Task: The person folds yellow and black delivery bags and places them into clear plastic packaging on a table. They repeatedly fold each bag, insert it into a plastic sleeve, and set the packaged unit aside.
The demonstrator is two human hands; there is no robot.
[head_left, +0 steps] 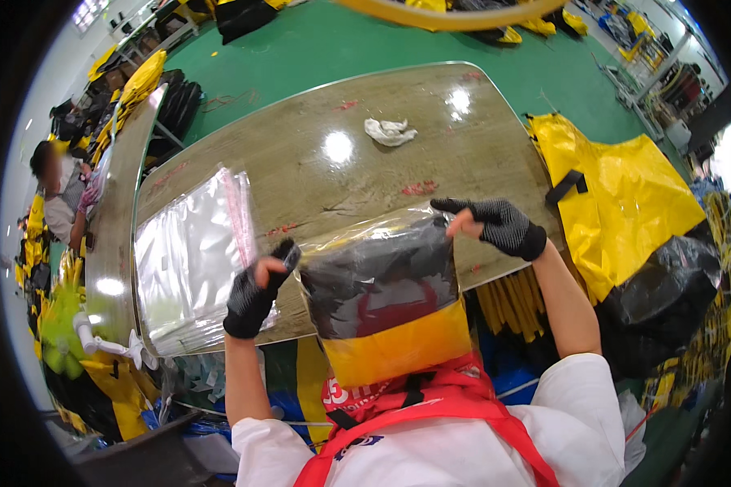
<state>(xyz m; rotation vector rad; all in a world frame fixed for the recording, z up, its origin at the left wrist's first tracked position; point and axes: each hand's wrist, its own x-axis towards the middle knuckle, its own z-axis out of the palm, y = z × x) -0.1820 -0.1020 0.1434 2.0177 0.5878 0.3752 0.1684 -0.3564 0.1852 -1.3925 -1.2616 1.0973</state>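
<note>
Closest to the camera, the person's chest shows a white shirt [560, 422] under red apron straps [430, 406]. Just above it, both gloved hands hold up a clear plastic bag [386, 292] with a folded black, red and yellow item inside; the bag hangs upright between the hands, its lower end in front of the chest and its top over the near edge of the table [300, 154]. The left hand [256, 296] pinches the bag's upper left corner between thumb and fingers. The right hand [495, 223] pinches the upper right corner, its forefinger stretched out along the top edge.

Just left of the left hand, a stack of clear empty bags [191, 260] lies flat on the table. Farther back a crumpled white rag [390, 131] sits alone on the wood. To the right of the table, a heap of yellow fabric [625, 195] lies on the green floor [341, 40], with black bundles [666, 284] below it.

The grip looks slight: the bag is slick and loaded, so a corner could slip from the gloved fingertips and the item could slide out or sag unevenly. The left elbow also sits near the loose bag stack and could nudge it off the table.
</note>
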